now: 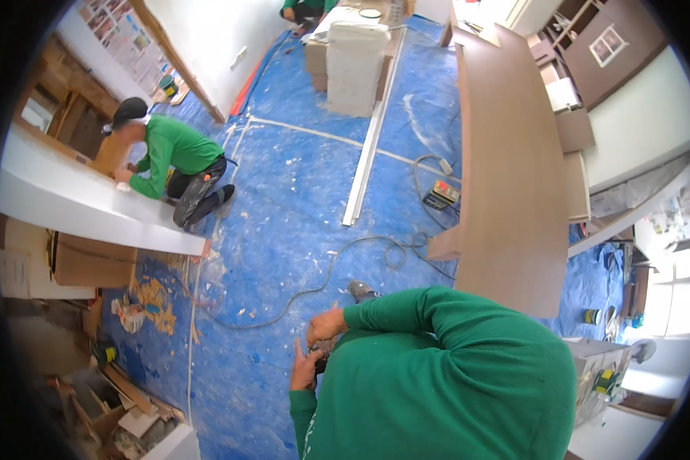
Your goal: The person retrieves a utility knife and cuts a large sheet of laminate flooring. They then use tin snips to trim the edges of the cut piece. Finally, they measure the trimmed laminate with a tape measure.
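My left hand is in front of my green-sleeved body, one finger stretched out and the rest bent round a small dark thing. Just beyond it my right hand is closed, its fingers curled down toward the same spot. What the hands hold is mostly hidden and too small to name. Both hands are close together above the blue floor sheet. A grey shoe shows beyond my right forearm.
A grey cable winds across the sheet to a yellow and black power unit. To the right stands a long brown panel. White strips lie ahead. At the left a co-worker in green kneels beside a low white wall; scraps lie nearer.
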